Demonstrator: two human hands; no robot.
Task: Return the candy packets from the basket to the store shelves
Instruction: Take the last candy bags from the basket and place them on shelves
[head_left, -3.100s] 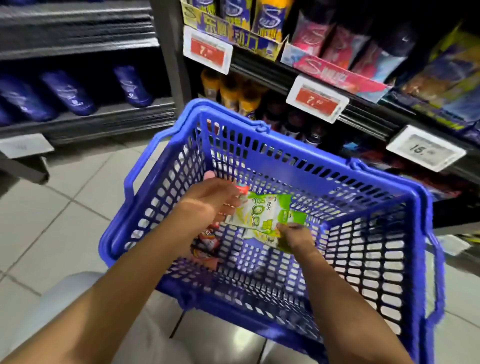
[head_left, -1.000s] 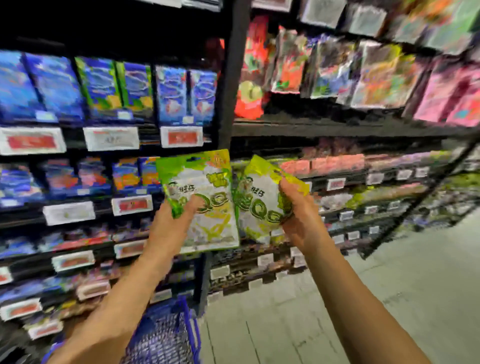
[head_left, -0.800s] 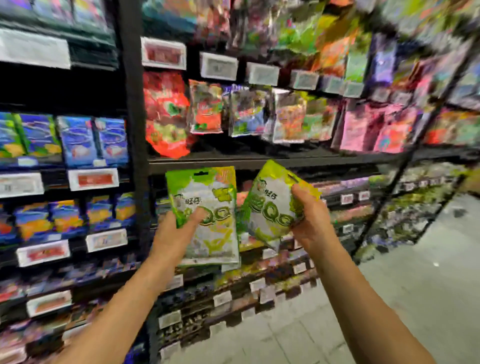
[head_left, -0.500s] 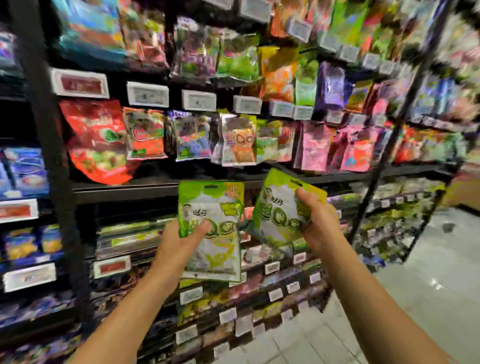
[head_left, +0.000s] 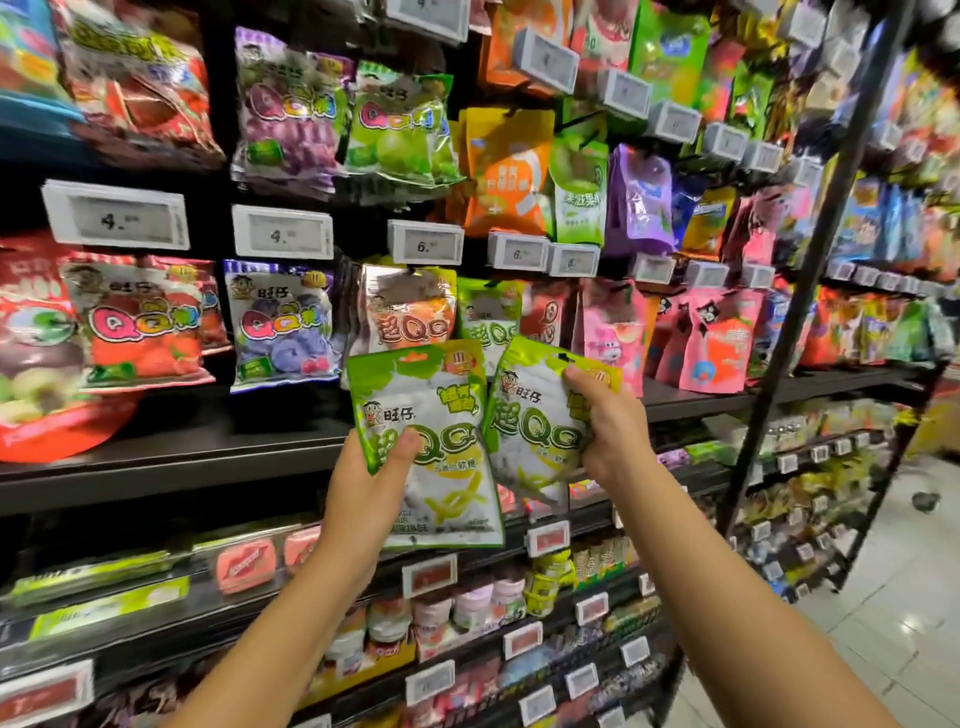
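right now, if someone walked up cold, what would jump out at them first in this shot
Two matching green-and-white candy packets held up mid-frame: the left hand grips the left packet, and the right hand pinches the right packet, tilted beside it. Behind them hang rows of bright candy bags under white price tags, and a dark shelf runs across at hand height.
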